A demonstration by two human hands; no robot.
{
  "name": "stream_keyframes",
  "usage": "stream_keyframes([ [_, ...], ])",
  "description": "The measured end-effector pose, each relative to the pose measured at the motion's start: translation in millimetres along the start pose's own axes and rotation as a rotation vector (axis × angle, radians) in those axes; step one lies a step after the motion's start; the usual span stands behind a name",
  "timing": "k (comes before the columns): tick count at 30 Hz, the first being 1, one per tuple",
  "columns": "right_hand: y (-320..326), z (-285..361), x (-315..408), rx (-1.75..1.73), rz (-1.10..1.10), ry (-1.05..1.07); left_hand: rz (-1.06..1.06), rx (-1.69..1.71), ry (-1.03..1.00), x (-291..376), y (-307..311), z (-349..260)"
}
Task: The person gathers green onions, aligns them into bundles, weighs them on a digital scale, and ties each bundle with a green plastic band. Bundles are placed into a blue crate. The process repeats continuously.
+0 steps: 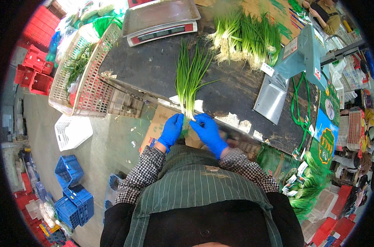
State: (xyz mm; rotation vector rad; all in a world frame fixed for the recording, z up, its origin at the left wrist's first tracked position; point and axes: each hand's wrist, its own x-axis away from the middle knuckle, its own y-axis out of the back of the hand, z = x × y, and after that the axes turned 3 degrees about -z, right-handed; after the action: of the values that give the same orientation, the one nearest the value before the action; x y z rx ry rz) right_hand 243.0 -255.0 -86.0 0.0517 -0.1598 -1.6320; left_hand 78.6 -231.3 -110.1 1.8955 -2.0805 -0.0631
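Note:
A small bunch of green onions [190, 83] lies at the near edge of a dark table, its leaves pointing away and its white root ends towards me. Both hands wear blue gloves. My left hand [174, 129] touches the left stalks at their white ends, fingers bent. At the right stalks, my right hand [207, 131] has its thumb and fingertips closed on the root ends. Further back on the table rests a larger pile of green onions [245, 37] with stringy roots. Some fingertips are hidden by the gloves.
A weighing scale [162, 32] stands at the back, left of the pile. At the right are a grey-green machine [301, 52] with a metal plate [271, 98] and green tape. Plastic crates [91, 83] flank the table's left side. Torn paper lines the near edge. A person [325, 15] is at upper right.

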Motion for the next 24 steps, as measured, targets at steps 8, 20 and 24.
stream_keyframes([
  [8, 0, 24, -2, 0.399, 0.083, 0.211, -0.029, 0.092, 0.142, 4, 16, -11],
  [20, 57, 30, 44, -0.448, 0.274, -0.317, -0.052, -0.017, 0.136, 74, 48, -22],
  [24, 48, 35, 49, -0.052, 0.727, -0.170, -0.343, -0.123, -0.097, 79, 64, -2],
])
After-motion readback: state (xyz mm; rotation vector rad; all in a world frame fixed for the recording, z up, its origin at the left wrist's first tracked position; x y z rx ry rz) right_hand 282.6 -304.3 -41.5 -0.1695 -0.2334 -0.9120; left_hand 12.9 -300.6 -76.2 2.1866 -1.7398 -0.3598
